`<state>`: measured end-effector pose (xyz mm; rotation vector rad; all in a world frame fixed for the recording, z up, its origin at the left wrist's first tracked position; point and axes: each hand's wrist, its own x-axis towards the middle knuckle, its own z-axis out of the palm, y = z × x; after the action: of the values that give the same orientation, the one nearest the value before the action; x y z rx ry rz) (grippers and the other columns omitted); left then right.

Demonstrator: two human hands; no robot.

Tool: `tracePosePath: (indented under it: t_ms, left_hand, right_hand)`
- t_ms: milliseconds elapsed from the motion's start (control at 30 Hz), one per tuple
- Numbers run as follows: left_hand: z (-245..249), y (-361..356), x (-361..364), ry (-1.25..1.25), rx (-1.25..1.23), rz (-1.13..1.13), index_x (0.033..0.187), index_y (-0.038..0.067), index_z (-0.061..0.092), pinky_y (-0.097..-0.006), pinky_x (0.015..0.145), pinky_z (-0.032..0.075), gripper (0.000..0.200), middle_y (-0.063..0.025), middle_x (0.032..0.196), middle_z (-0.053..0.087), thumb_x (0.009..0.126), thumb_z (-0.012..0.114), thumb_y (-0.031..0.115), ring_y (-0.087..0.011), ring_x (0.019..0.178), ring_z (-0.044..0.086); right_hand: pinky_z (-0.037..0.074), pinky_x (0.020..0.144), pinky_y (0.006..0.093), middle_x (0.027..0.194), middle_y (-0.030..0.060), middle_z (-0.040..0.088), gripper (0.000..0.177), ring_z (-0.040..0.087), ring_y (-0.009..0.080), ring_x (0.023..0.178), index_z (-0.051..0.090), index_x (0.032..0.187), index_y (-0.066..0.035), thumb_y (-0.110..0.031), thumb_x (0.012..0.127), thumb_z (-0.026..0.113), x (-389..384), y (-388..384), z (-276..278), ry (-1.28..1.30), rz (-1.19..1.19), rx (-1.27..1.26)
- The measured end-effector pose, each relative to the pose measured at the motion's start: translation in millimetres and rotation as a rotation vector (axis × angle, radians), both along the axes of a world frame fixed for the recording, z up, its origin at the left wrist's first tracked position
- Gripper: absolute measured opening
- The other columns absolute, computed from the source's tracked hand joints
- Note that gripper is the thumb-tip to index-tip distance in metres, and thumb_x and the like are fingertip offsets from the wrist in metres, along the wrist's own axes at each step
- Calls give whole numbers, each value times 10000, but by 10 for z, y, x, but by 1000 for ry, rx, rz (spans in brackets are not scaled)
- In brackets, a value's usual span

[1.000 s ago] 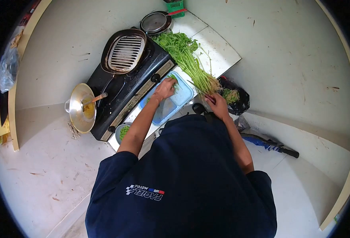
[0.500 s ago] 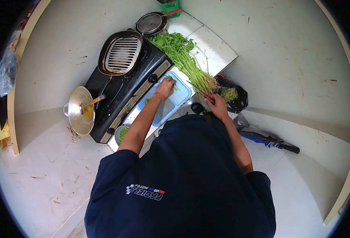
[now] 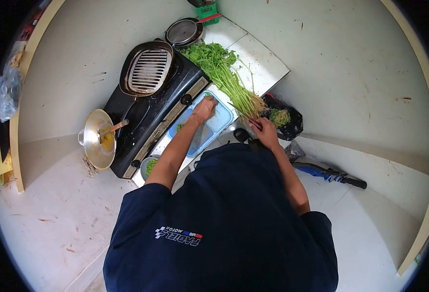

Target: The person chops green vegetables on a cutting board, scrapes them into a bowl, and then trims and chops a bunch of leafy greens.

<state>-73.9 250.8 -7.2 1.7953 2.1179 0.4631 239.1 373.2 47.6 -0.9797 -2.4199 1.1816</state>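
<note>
My left hand (image 3: 204,109) is over the blue tray (image 3: 230,119), its fingers curled down on a few green leaves that show at the fingertips. My right hand (image 3: 268,134) is closed round the dark red handle of a knife (image 3: 256,124). The thin blade seems to point up and left toward the tray, beside the roots of a large bunch of leafy greens (image 3: 229,82). That bunch lies on the white tiled counter, leaves at the far end and roots toward me. Small green pieces (image 3: 180,127) lie in the tray's left part.
Left of the tray is a black stove (image 3: 122,126) with a grill pan (image 3: 148,68). A wok (image 3: 100,138) holds a wooden-handled utensil. A bowl of chopped greens (image 3: 151,165) is near my left forearm. A black plastic bag (image 3: 292,124) with root trimmings is at right.
My left hand has shifted slightly right within the tray, and less green shows beyond its fingers. My right hand with the knife has moved very little.
</note>
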Motion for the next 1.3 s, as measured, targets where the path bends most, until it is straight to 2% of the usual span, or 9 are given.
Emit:
tracePosePath:
  t_ms: [333,533,633,733,833,933,967,1100,1300]
  left_hand:
    - [-169,-32,56,22,-19,25,1019,6,675,-458,982,525,157,-201,1116,617,882,598,17,-389,1150,588]
    - [19,-124,20,-114,109,109,968,13,665,-444,864,520,107,-176,1019,634,869,634,-16,-388,1026,621]
    - [320,-182,142,-359,335,386,985,18,691,-415,809,517,116,-165,987,653,877,656,-9,-368,913,634]
    - [625,-280,279,-458,399,542,994,29,713,-354,780,511,83,-107,989,671,921,676,20,-251,837,645]
    - [645,-379,400,-805,424,774,1030,23,699,-283,814,496,72,-48,1012,685,962,681,35,-128,888,635]
    - [814,-463,570,-1091,486,841,1050,34,683,-278,974,456,71,-12,1059,683,1005,661,84,-102,1047,621]
    - [891,-479,628,-1067,514,848,1094,3,663,-251,895,482,108,-42,1050,700,987,649,11,-101,966,639]
    - [978,-584,811,-1267,624,968,1083,27,653,-255,909,477,85,-44,1054,700,1001,629,29,-106,984,633]
    - [1121,-788,1010,-1379,651,1075,1115,36,604,-252,883,453,100,-77,1112,696,1023,566,27,-133,1116,649]
  right_hand:
    - [533,736,472,900,182,663,336,685,384,820,701,1018,2,-316,923,749,22,-2,8,2,-22,-21]
    - [522,707,444,887,190,661,352,673,372,786,693,1016,10,-329,936,746,-124,13,25,45,3,-63]
    - [509,688,418,847,185,655,357,664,322,753,667,986,14,-332,944,746,-229,35,79,78,-35,-168]
    - [502,684,391,816,151,659,351,651,246,742,642,964,8,-323,942,759,-402,93,325,10,-36,-258]
    - [497,687,354,829,90,668,305,631,178,747,644,985,-10,-274,926,783,-650,117,463,-1,34,-347]
    - [490,702,317,857,36,661,265,607,139,757,657,1032,-32,-199,898,812,-953,66,521,162,143,-426]
    - [488,708,305,867,21,656,264,598,130,761,662,1049,-39,-173,887,821,-1053,21,539,234,185,-452]
    - [486,734,288,899,11,648,336,587,105,796,665,1121,-54,-104,841,844,-1399,-136,892,270,396,-426]
    - [469,775,247,989,30,711,252,565,77,827,619,1041,-20,10,857,788,-1587,-292,1029,161,583,-473]
